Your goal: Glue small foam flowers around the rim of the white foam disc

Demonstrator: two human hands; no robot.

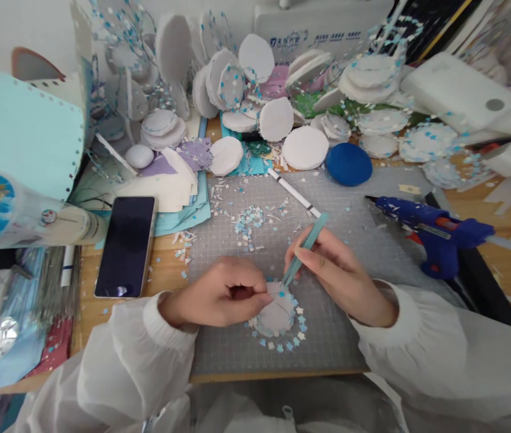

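A round white disc [275, 317] lies flat on the grey cutting mat, ringed along its lower and right sides by small blue and white stars [302, 328]. My left hand [226, 291] is closed at the disc's upper left edge, thumb and fingertips pressed together; what they pinch is hidden. Teal tweezers [308, 243] are gripped between the thumb and fingers of my right hand [334, 267]. Their tips point down at the disc's upper edge, beside a blue star. Loose stars and paper scraps [250, 225] are scattered on the mat beyond my hands.
A blue glue gun [436, 228] lies at the right, a phone [125, 246] at the left. A white pen [294, 192] and a blue round lid [349, 164] lie ahead. White discs with starry rings [306, 147] crowd the back. A clear cup [25, 210] lies far left.
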